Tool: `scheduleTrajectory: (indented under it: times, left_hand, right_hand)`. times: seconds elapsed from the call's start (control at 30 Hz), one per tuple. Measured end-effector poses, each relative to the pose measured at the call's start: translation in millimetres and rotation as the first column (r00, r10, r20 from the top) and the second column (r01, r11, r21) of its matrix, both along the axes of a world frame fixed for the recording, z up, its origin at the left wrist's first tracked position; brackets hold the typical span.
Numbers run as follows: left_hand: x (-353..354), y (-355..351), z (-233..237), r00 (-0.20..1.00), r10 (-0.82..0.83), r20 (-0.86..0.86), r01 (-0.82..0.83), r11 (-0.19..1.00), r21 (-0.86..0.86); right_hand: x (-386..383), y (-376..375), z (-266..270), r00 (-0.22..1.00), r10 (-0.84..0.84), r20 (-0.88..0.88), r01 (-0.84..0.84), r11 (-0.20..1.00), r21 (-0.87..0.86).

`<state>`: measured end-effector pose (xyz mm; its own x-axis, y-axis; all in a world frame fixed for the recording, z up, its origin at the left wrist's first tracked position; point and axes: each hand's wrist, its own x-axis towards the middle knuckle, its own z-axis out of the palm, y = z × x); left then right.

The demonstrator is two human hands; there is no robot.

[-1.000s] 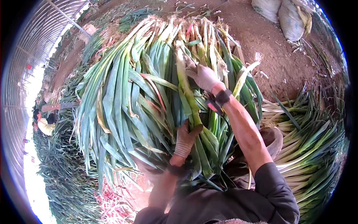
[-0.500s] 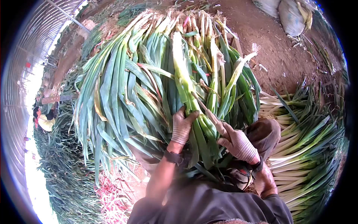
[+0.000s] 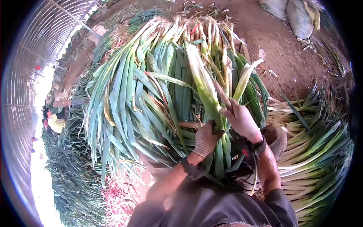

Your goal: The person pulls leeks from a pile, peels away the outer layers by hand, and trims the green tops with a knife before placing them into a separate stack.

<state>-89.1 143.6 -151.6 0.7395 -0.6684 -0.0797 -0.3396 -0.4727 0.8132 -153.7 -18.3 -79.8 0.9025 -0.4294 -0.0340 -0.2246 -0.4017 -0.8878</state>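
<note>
A thick leek (image 3: 202, 77) points away from me, with its pale stem end over the pile. Around its green leaves my left hand (image 3: 207, 140), in a striped glove, is closed. My gloved right hand (image 3: 242, 120) grips a narrow knife (image 3: 220, 90), whose blade lies along the right side of the stem. Part of the knife is hidden in the fingers. Beneath both hands spreads a large heap of leeks (image 3: 126, 87), roots at the far side and leaves toward me.
Cleaned leeks (image 3: 298, 170) lie in a row on the right. More leafy leeks (image 3: 75, 170) cover the ground at left. Pink-red ties (image 3: 115, 196) are scattered near my left side. Pale sacks (image 3: 298, 19) stand at the far right. Part of another person (image 3: 56, 123) shows at left.
My left hand has moved right and curled around the leaves. My right hand has moved up with the knife along the leek. A thin leaf strip now hangs by my right wrist.
</note>
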Motion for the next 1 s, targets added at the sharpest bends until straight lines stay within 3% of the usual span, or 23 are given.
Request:
scheduleTrajectory:
  times: [0.07,0.1,0.2,0.23,0.27,0.3,0.33,0.37,0.4,0.47,0.57,0.63,0.77,0.87,0.9,1.0]
  left_hand:
    - [2.0,0.6,17.2,0.978,-0.176,0.114,0.147,0.963,0.226]
    - [0.6,0.6,20.1,0.956,-0.231,0.178,0.185,0.952,0.243]
    - [33.9,-8.6,55.3,0.803,-0.596,0.033,0.487,0.686,0.541]
    - [55.4,-15.7,79.5,0.754,-0.654,-0.063,0.54,0.562,0.626]
    - [84.4,-21.0,94.6,0.759,-0.623,-0.19,0.588,0.53,0.611]
    - [107.3,-33.0,122.7,0.826,-0.556,-0.097,0.443,0.532,0.722]
    - [146.3,-28.8,116.8,0.843,-0.514,0.163,0.326,0.726,0.605]
    - [157.2,-34.0,148.6,0.955,-0.213,0.207,0.1,0.887,0.451]
    - [201.3,-45.7,141.9,0.922,-0.152,0.355,-0.047,0.868,0.495]
    - [280.4,-62.2,125.9,0.716,-0.22,0.663,-0.254,0.802,0.541]
    - [352.6,-91.5,95.4,0.703,-0.203,0.681,-0.38,0.702,0.602]
    - [372.4,-109.9,83.4,0.698,-0.242,0.674,-0.413,0.633,0.655]
    - [386.1,-149.7,57.1,0.511,-0.328,0.794,-0.632,0.483,0.606]
    - [379.3,-156.3,67.8,0.639,-0.25,0.727,-0.551,0.511,0.66]
    - [381.0,-150.7,76.2,0.725,-0.126,0.677,-0.502,0.576,0.645]
    - [358.9,-127.4,99.3,0.844,-0.084,0.53,-0.324,0.708,0.628]
  right_hand:
    - [21.3,-12.1,-10.5,0.998,0.001,-0.064,-0.007,0.995,-0.096]
    - [29.7,-15.6,-9.8,0.996,-0.001,-0.087,-0.01,0.993,-0.122]
    - [40.1,-24.7,-4.0,0.997,0.0,-0.076,-0.007,0.996,-0.094]
    - [40.2,-26.5,-5.1,0.999,-0.001,-0.049,-0.004,0.995,-0.095]
    - [39.9,-27.2,-8.4,1.0,0.02,-0.02,-0.022,0.997,-0.071]
    - [39.6,-28.0,-11.6,0.999,0.041,0.01,-0.04,0.998,-0.047]
    - [37.7,-27.4,-17.0,0.996,0.08,0.043,-0.081,0.997,-0.001]
    - [34.3,-25.0,-14.2,0.996,0.093,-0.012,-0.093,0.996,0.008]
    - [30.3,-21.9,-11.8,0.992,0.109,-0.069,-0.108,0.994,0.017]
    - [25.0,-19.7,-17.9,0.994,0.106,0.03,-0.108,0.991,0.079]
    - [17.6,-28.6,-23.0,0.991,0.079,-0.109,-0.067,0.992,0.103]
    - [12.9,-32.3,-30.6,0.997,0.057,-0.056,-0.049,0.99,0.13]
    - [16.4,-39.3,-24.8,0.993,0.056,-0.105,-0.039,0.987,0.154]
    - [16.9,-37.7,-23.2,0.995,0.069,-0.072,-0.057,0.986,0.158]
    - [16.8,-37.0,-26.9,0.996,0.07,-0.048,-0.062,0.988,0.144]
    - [12.1,-35.2,-23.0,0.998,0.053,-0.045,-0.044,0.981,0.188]
